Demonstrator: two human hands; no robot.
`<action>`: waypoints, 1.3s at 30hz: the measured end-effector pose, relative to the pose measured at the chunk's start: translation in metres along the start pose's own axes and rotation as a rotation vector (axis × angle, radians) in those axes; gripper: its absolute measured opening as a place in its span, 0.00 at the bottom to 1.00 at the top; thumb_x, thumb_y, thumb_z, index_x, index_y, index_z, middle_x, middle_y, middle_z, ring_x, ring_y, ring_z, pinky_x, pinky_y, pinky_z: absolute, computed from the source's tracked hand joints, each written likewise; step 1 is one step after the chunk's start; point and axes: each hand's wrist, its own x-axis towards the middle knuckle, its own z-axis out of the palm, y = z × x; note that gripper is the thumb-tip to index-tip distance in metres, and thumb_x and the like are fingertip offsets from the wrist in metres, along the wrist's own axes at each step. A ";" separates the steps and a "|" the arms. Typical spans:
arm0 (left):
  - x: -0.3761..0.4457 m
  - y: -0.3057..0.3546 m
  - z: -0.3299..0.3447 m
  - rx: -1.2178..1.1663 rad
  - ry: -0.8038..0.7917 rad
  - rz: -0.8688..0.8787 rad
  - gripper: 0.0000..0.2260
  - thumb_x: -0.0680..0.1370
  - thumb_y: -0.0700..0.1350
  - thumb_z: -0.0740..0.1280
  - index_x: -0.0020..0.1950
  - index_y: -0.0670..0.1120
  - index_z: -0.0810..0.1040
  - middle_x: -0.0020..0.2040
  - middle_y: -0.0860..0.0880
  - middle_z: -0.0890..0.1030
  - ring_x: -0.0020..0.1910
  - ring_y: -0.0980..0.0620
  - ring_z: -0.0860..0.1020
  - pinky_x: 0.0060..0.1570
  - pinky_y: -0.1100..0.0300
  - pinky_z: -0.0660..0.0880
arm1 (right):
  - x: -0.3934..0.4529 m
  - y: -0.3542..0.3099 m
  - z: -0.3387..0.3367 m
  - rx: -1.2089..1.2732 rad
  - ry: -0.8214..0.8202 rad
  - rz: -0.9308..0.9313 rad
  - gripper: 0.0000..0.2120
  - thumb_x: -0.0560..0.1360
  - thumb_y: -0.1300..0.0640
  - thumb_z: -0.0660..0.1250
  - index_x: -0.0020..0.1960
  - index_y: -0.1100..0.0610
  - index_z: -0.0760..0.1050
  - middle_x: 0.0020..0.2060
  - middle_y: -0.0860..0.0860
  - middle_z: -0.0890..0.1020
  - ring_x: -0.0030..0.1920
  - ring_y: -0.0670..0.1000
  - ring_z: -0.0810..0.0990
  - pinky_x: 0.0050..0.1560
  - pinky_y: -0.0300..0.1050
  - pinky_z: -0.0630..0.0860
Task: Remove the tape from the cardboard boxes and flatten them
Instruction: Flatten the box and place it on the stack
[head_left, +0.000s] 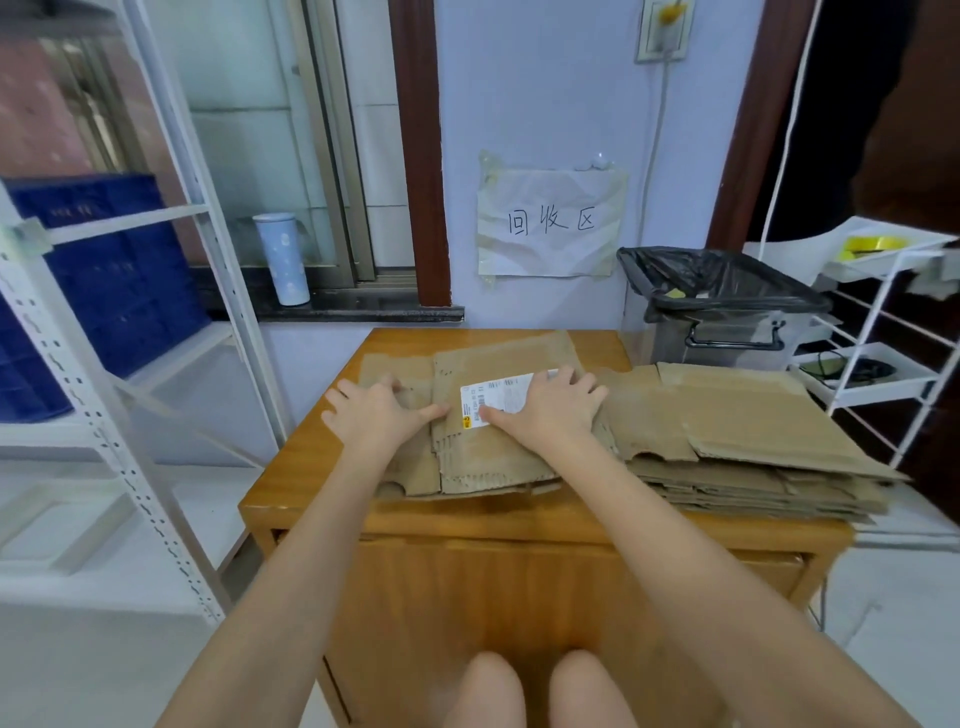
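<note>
Two hands flat on my flattened box (493, 447) on the surface (519, 514): left hand (376, 413) and right hand (550, 408) press it with fingers spread, gripping nothing. The right one overlaps its white label (491, 397). Right of my hands, a stack of flattened boxes (748, 447).

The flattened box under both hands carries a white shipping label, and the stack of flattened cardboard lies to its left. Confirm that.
Not quite. The head view shows the stack of flattened cardboard to the right of the flattened box, not the left. Both hands, left hand and right hand, do press it, and the white shipping label is there.
</note>
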 end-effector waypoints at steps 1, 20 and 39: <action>0.000 0.009 -0.003 -0.036 -0.003 0.012 0.39 0.61 0.76 0.66 0.65 0.56 0.71 0.65 0.41 0.66 0.67 0.39 0.63 0.62 0.47 0.65 | 0.002 0.006 -0.007 0.002 0.027 0.007 0.49 0.65 0.21 0.55 0.71 0.57 0.65 0.67 0.59 0.67 0.64 0.64 0.66 0.63 0.57 0.62; -0.061 0.229 0.041 -0.057 -0.145 0.462 0.39 0.65 0.75 0.64 0.66 0.51 0.73 0.66 0.40 0.67 0.66 0.41 0.63 0.57 0.52 0.68 | 0.027 0.224 -0.068 0.087 -0.008 0.383 0.50 0.63 0.24 0.65 0.72 0.59 0.64 0.71 0.61 0.63 0.70 0.65 0.61 0.67 0.59 0.59; -0.075 0.252 0.110 0.133 -0.235 0.402 0.39 0.66 0.78 0.59 0.61 0.48 0.75 0.63 0.39 0.71 0.61 0.42 0.68 0.53 0.53 0.65 | 0.047 0.274 -0.013 0.137 -0.176 0.372 0.47 0.63 0.25 0.66 0.70 0.56 0.67 0.70 0.58 0.65 0.69 0.62 0.64 0.65 0.57 0.62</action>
